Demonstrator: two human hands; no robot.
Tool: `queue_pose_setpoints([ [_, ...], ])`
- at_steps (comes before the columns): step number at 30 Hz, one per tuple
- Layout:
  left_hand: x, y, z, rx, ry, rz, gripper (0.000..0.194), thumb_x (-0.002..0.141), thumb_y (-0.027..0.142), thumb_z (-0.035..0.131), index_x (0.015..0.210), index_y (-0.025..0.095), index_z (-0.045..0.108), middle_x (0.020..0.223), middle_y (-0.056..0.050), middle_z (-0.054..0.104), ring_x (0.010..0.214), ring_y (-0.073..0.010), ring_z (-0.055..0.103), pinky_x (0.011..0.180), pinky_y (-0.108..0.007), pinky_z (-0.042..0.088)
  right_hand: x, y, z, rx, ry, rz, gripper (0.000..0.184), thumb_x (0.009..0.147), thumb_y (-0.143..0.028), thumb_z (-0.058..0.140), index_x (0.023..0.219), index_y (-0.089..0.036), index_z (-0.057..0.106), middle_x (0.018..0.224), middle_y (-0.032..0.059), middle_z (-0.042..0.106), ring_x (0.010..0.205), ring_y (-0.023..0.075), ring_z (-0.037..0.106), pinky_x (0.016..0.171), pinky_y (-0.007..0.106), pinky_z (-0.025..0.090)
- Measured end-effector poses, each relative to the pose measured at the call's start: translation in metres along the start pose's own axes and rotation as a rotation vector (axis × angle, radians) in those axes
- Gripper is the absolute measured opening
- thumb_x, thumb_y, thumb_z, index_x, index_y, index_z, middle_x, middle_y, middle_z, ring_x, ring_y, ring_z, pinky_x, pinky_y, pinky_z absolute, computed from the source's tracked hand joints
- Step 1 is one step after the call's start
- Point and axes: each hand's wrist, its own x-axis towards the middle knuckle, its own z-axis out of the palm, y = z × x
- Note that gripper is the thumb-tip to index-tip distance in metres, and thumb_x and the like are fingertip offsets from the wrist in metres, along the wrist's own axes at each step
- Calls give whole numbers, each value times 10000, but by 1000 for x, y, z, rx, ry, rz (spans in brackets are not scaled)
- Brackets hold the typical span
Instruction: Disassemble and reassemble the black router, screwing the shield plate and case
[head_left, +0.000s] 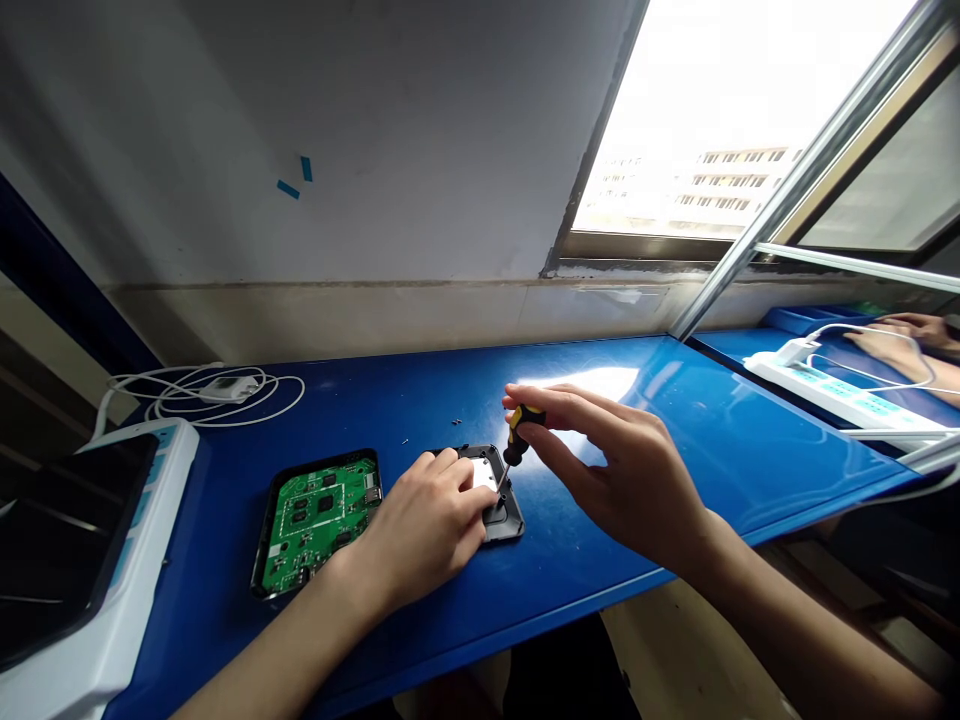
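Note:
My right hand grips a small screwdriver with a black and yellow handle between thumb and fingers. The screwdriver is tilted, its shaft pointing down to a dark plastic cover with a white plate in it. My left hand holds this cover against the table, its fingers bent over it and hiding much of it. To the left, partly behind my left forearm, lies a green circuit board in a black casing. Small screws lie beyond the cover.
A blue table runs along the wall. On the left are a white power strip, a dark-screened device and a coiled white cable with adapter. Past a metal frame at right are another power strip and another person's hands.

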Motion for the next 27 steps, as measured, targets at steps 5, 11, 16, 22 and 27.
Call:
queue_pose_setpoints([
  [5,1,1,0,4,6,-7,207,914,127,617,1041,234,741,919,-30,636,853,-221,534,734,-364,409,3,3,-1,-16,-14,22,275,946,-141,687,1219,-123,701,1072,106,796,912,175,774,771,271,638],
  [11,0,1,-1,3,-9,-10,209,924,129,605,1048,233,737,926,-31,633,859,-221,534,750,-370,417,3,-4,0,-7,-7,18,231,945,-145,690,1175,-140,708,1056,95,795,912,178,773,772,282,642],
  [16,1,1,-2,1,-10,-14,214,911,117,613,1043,231,737,932,-34,636,874,-228,540,742,-368,416,5,-2,-2,-10,-41,50,230,954,-182,689,1183,-180,696,1059,81,800,872,180,774,713,293,646],
  [22,0,2,-2,-5,-7,-19,232,910,100,606,1051,231,736,932,-33,639,870,-224,541,741,-365,415,7,-2,-2,-54,-19,53,203,920,-183,732,1121,-167,717,964,62,792,745,146,743,652,257,625],
  [27,-1,2,-3,-20,-16,-24,228,923,106,594,1057,229,732,935,-32,632,869,-221,538,755,-369,424,10,-1,-1,-75,16,53,193,896,-197,762,1077,-140,727,909,55,782,687,125,720,636,232,612],
])
